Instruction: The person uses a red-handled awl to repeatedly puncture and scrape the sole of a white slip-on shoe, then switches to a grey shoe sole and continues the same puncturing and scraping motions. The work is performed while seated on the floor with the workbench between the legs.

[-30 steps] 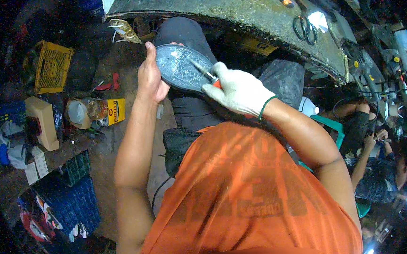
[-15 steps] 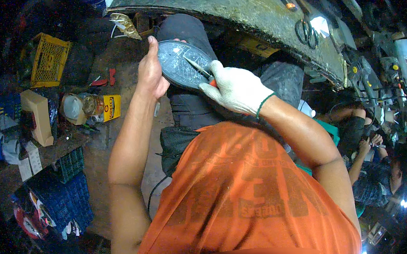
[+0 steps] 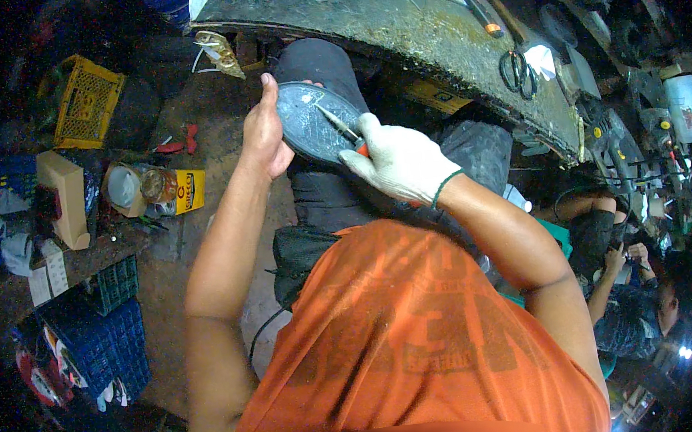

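A grey, oval shoe sole (image 3: 307,122) with a patterned, whitish-scuffed face lies tilted over my dark-trousered leg. My bare left hand (image 3: 264,133) is closed on its left edge, the thumb up along the rim and other fingers hidden behind it. A white knit glove with a green cuff covers my right hand (image 3: 402,156). That hand is closed round the orange handle of an awl (image 3: 339,122). The awl's thin metal shaft points up and left across the sole's face, its tip at or just over the surface; contact is hard to tell.
A worn workbench (image 3: 348,19) runs ahead, holding an orange-and-black tool (image 3: 480,10) and black scissors (image 3: 517,74). At left are a yellow crate (image 3: 88,101), a cardboard box (image 3: 64,199), a yellow can (image 3: 189,192) and blue crates (image 3: 110,337). Another person (image 3: 629,300) sits at right.
The whole view has shifted a little, so the bench and sole sit lower. Both hands keep their grips, and the awl stays over nearly the same part of the sole.
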